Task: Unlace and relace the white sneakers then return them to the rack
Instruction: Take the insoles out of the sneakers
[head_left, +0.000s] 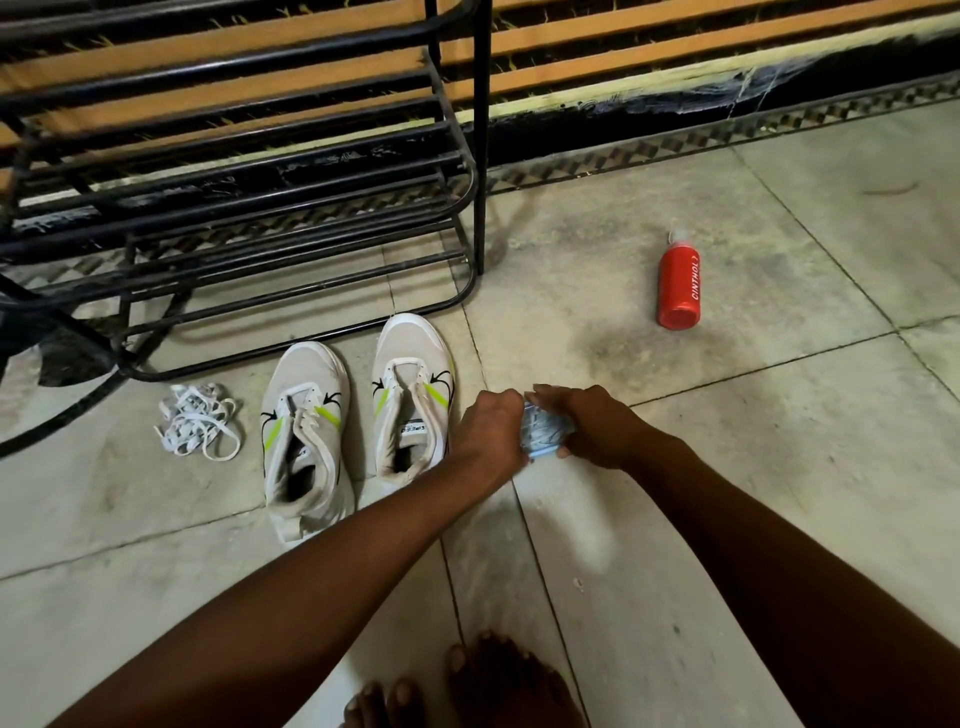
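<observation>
Two sneakers: left sneaker and right sneaker stand side by side on the floor, toes toward the rack, just in front of its lowest bars.
Eyelets: both look bare, no lace crossing visible, so unlacing seems done for both.
Loose lace: white lace pile lies on floor left of the left sneaker, near it but apart.
Hands: left hand and right hand meet just right of the right sneaker, low over the floor.
Bundle: small pale blue-white bundle between the hands, prob. the 2nd lace wound up, but blurred, I cannot tell for sure.
Fingers: both hands curled, fingertips pinching the bundle from each side; exact finger positions not clear.
Other: red bottle lies on floor, well apart to the right; bare toes at bottom edge.
Done, approx.: unlacing only, abt. one third of the task.
Left: relace both sneakers, then put the pair back on the rack shelf.
</observation>
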